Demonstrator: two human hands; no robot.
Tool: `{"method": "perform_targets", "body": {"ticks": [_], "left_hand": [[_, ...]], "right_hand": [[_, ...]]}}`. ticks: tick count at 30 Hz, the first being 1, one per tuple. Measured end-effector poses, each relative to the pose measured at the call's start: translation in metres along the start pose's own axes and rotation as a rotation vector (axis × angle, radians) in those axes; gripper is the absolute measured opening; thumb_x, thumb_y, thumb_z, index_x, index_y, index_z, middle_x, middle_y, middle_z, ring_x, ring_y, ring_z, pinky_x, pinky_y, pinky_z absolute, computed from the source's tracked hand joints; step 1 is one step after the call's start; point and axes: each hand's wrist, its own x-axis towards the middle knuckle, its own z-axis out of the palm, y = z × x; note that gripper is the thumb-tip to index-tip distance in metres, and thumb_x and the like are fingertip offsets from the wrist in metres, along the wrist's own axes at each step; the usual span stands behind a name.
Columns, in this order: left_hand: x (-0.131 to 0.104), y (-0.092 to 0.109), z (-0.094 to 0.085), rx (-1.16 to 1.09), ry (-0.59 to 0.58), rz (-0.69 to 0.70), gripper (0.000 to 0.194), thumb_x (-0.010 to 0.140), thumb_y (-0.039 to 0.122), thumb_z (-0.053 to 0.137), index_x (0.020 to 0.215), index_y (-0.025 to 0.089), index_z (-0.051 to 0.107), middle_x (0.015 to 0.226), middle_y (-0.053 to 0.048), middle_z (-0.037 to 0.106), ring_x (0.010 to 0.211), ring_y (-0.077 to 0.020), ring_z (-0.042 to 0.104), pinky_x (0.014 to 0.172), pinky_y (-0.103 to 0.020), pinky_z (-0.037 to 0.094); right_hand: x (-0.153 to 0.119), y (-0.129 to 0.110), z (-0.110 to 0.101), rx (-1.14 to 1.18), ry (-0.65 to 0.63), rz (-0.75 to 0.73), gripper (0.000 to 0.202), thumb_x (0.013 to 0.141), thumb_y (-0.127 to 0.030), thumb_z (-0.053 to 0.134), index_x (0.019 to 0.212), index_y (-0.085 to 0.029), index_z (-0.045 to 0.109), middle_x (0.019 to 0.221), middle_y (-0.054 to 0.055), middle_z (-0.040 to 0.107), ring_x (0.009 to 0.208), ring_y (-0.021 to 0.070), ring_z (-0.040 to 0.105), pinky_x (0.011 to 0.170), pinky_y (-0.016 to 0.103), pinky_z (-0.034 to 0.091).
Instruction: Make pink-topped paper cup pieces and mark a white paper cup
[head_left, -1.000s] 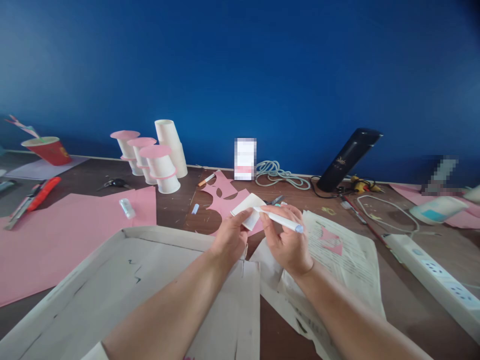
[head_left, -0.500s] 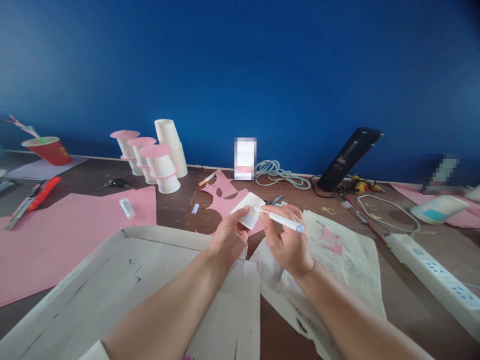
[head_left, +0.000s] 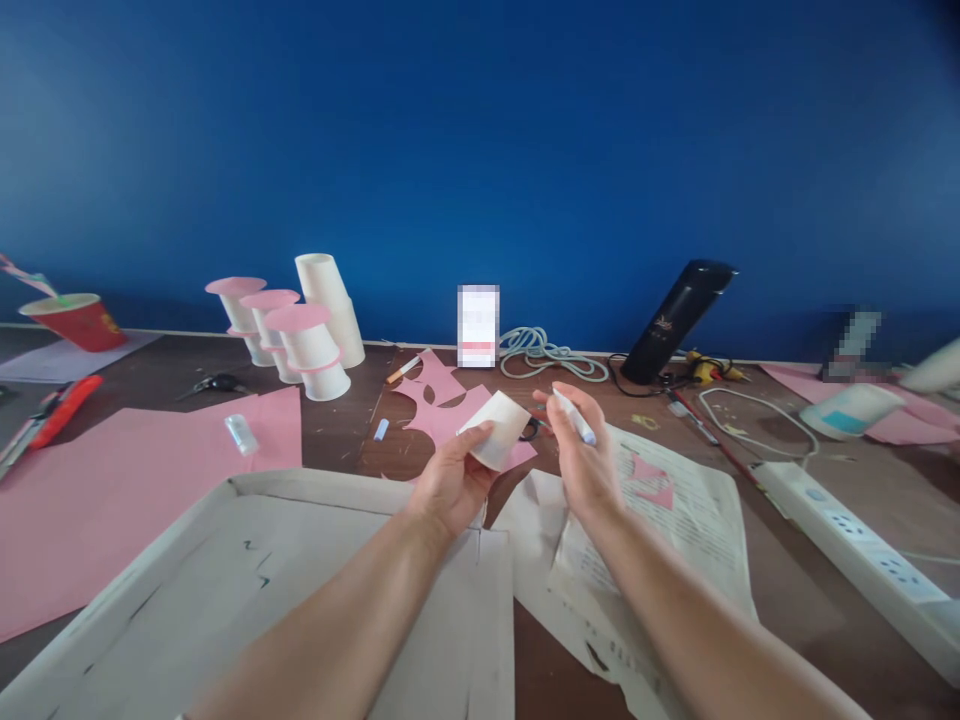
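Observation:
A white paper cup [head_left: 501, 428] is tilted in my left hand [head_left: 454, 480], with the thumb across its side. My right hand [head_left: 590, 465] is closed around a white marker [head_left: 574, 416] and stands apart from the cup, to its right. Under and behind the cup lies cut pink paper [head_left: 439, 410] with curved holes. A small pale marker cap [head_left: 381, 430] rests left of this paper. Part of a dark scissors handle [head_left: 531, 428] shows between my hands.
Pink-topped cup stacks [head_left: 307, 345] stand back left beside taller stacked white cups [head_left: 330, 310]. A large white box lid [head_left: 315, 580] lies in front, with pink sheets [head_left: 150, 490] at left. At right are printed paper [head_left: 705, 530], a power strip [head_left: 862, 560] and a black flask [head_left: 675, 325].
My right hand has drawn the marker away from the cup to the right. The cup has turned in my left hand, and the whole view has shifted slightly.

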Motion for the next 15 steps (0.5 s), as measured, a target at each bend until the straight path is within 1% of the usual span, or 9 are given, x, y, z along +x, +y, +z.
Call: {"method": "perform_targets", "body": {"ticks": [1, 3, 6, 8, 11, 13, 15], "left_hand": [[-0.001, 0.0, 0.0, -0.001, -0.021, -0.021, 0.022, 0.076, 0.014, 0.067, 0.098, 0.009, 0.066, 0.095, -0.011, 0.072, 0.082, -0.0168, 0.067, 0.076, -0.025, 0.056], [-0.003, 0.0, 0.0, -0.001, -0.079, -0.062, 0.026, 0.078, 0.014, 0.066, 0.103, 0.008, 0.065, 0.097, -0.011, 0.071, 0.084, -0.018, 0.067, 0.081, -0.029, 0.056], [-0.005, -0.001, 0.0, -0.007, -0.127, -0.088, 0.031, 0.079, 0.014, 0.064, 0.109, 0.007, 0.063, 0.1, -0.012, 0.071, 0.087, -0.0192, 0.067, 0.086, -0.032, 0.054], [-0.006, -0.002, 0.0, -0.017, -0.135, -0.085, 0.034, 0.079, 0.014, 0.065, 0.112, 0.008, 0.062, 0.101, -0.011, 0.071, 0.087, -0.0181, 0.067, 0.087, -0.03, 0.053], [-0.007, -0.004, 0.002, -0.049, -0.153, -0.067, 0.038, 0.079, 0.015, 0.066, 0.115, 0.01, 0.06, 0.103, -0.01, 0.07, 0.091, -0.0177, 0.066, 0.091, -0.029, 0.051], [-0.008, -0.006, 0.004, -0.061, -0.181, -0.046, 0.041, 0.078, 0.017, 0.067, 0.118, 0.012, 0.06, 0.108, -0.01, 0.069, 0.097, -0.0194, 0.065, 0.096, -0.032, 0.048], [-0.01, -0.009, 0.007, -0.033, -0.236, -0.018, 0.044, 0.077, 0.019, 0.069, 0.12, 0.014, 0.059, 0.112, -0.011, 0.067, 0.103, -0.0222, 0.063, 0.099, -0.037, 0.045]], "right_hand": [[0.001, 0.002, 0.0, 0.056, -0.033, 0.074, 0.039, 0.082, -0.048, 0.061, 0.117, -0.032, 0.056, 0.11, 0.003, 0.067, 0.094, 0.0216, 0.065, 0.08, 0.04, 0.052], [0.0, 0.005, 0.002, 0.175, -0.11, 0.173, 0.045, 0.078, -0.049, 0.064, 0.119, -0.032, 0.056, 0.109, 0.003, 0.068, 0.093, 0.022, 0.064, 0.08, 0.039, 0.052], [-0.003, 0.006, 0.006, 0.346, -0.231, 0.234, 0.048, 0.076, -0.046, 0.068, 0.12, -0.032, 0.055, 0.11, 0.002, 0.067, 0.092, 0.0205, 0.064, 0.08, 0.036, 0.051], [-0.003, 0.006, 0.009, 0.41, -0.286, 0.226, 0.05, 0.076, -0.044, 0.069, 0.122, -0.03, 0.053, 0.11, 0.003, 0.067, 0.091, 0.0197, 0.064, 0.079, 0.035, 0.051], [-0.002, 0.006, 0.011, 0.41, -0.304, 0.185, 0.049, 0.078, -0.042, 0.067, 0.122, -0.026, 0.052, 0.108, 0.006, 0.068, 0.088, 0.0194, 0.065, 0.075, 0.033, 0.052], [-0.001, 0.006, 0.012, 0.378, -0.297, 0.165, 0.046, 0.08, -0.042, 0.064, 0.121, -0.024, 0.052, 0.105, 0.006, 0.068, 0.085, 0.0193, 0.065, 0.071, 0.033, 0.052], [0.0, 0.006, 0.012, 0.337, -0.297, 0.14, 0.043, 0.083, -0.043, 0.06, 0.119, -0.023, 0.053, 0.1, 0.007, 0.069, 0.083, 0.0194, 0.065, 0.068, 0.032, 0.052]]}}
